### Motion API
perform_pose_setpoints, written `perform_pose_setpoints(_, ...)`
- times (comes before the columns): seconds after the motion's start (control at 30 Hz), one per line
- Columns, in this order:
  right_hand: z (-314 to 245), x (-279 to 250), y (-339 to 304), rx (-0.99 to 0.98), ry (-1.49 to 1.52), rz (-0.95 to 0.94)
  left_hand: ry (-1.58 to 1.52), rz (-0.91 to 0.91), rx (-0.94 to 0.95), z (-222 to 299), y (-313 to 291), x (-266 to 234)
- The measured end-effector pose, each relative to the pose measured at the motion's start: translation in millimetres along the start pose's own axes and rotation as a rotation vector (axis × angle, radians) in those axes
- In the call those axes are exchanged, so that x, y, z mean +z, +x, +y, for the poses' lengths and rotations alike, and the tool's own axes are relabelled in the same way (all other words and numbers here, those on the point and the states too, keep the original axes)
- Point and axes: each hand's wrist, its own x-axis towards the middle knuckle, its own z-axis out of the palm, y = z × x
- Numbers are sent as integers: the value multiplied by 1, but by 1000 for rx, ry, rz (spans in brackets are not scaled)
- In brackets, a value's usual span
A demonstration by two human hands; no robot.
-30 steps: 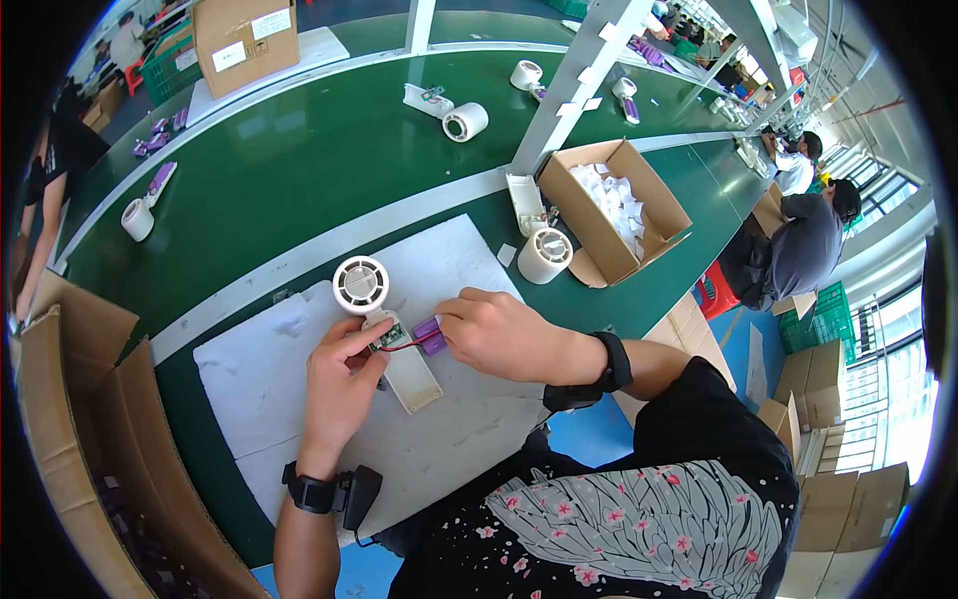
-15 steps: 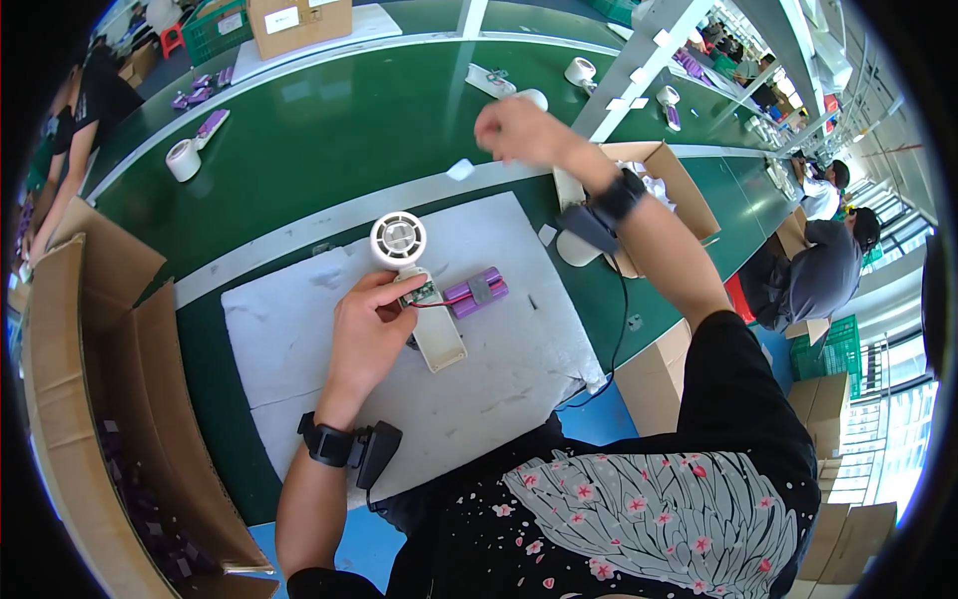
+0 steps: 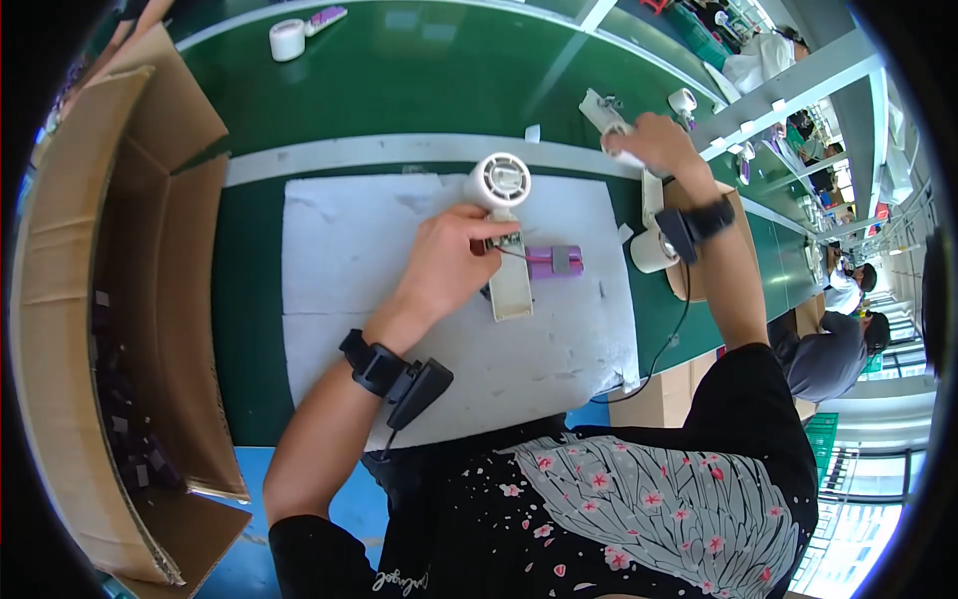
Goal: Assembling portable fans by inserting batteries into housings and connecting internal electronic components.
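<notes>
My left hand (image 3: 446,262) pinches a white handheld fan (image 3: 499,180) just below its round head. The fan's handle (image 3: 513,290) lies opened on the pad, showing a small green circuit board near my fingertips. Joined to it by a red wire, a purple battery pack (image 3: 556,262) rests to the right of the handle. Farther right and away from me, my right hand (image 3: 654,145) has its fingers curled round the head of a second white fan (image 3: 602,110) on the green belt. That fan's handle points to the far left, with small parts at its end.
A white foam pad (image 3: 399,215) covers the bench before me. On its left stands a tall cardboard box (image 3: 185,329) containing dark and purple pieces. Another white fan (image 3: 654,250) and an open carton (image 3: 738,250) are at the right. A metal post (image 3: 788,90) rises beyond my right hand.
My right hand has come down onto the fan on the belt and closed round its head. My left hand keeps its hold. The whole view has shifted.
</notes>
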Motion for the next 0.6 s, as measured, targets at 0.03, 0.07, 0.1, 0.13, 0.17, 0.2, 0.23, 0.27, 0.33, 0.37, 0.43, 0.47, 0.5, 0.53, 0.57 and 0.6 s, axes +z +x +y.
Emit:
perform_pose_setpoints(0.03, 4, 9, -22, -41, -63, 77, -17, -10, -13, 0, 3, 2)
perform_pose_setpoints(0.07, 5, 15, -45, -34, -70, 56, -26, -5, -2, -1, 7, 5)
perform_pose_setpoints(0.1, -1, 17, -67, -60, -127, 39, -28, 5, 6, -2, 7, 5)
perform_pose_setpoints(0.13, -5, 20, -83, -88, -181, 22, -27, 15, 14, -2, 7, 6)
perform_pose_setpoints(0.17, -4, 21, -94, -79, -180, 10, -34, 3, 6, 1, 8, 6)
perform_pose_setpoints(0.2, -5, 24, -100, -99, -220, 46, -16, -15, -9, 2, 8, 5)
perform_pose_setpoints(0.23, -6, 27, -105, -120, -259, 85, 4, -32, -23, 4, 7, 4)
perform_pose_setpoints(0.27, -8, 29, -109, -144, -297, 126, 26, -46, -36, 3, 8, 3)
perform_pose_setpoints(0.33, -21, 33, -123, -359, -115, 317, 25, -28, -37, -1, 6, 3)
perform_pose_setpoints(0.37, -26, 36, -130, -560, 61, 512, 12, -13, -26, -1, 5, 5)
perform_pose_setpoints(0.43, -44, 53, -136, -757, 270, 331, 1, -4, -16, 0, 5, 7)
perform_pose_setpoints(0.47, -47, 58, -138, -947, 476, 146, -6, -4, -7, 1, 6, 7)
perform_pose_setpoints(0.5, -46, 59, -139, -944, 479, 144, -14, -2, 1, 2, 6, 7)
perform_pose_setpoints(0.53, -47, 61, -135, -920, 518, 47, -16, 11, 3, 2, 7, 6)
perform_pose_setpoints(0.57, -48, 63, -131, -897, 553, -52, -11, 20, -7, 2, 7, 4)
perform_pose_setpoints(0.6, -50, 64, -127, -872, 585, -153, 22, -7, -20, 2, 8, 1)
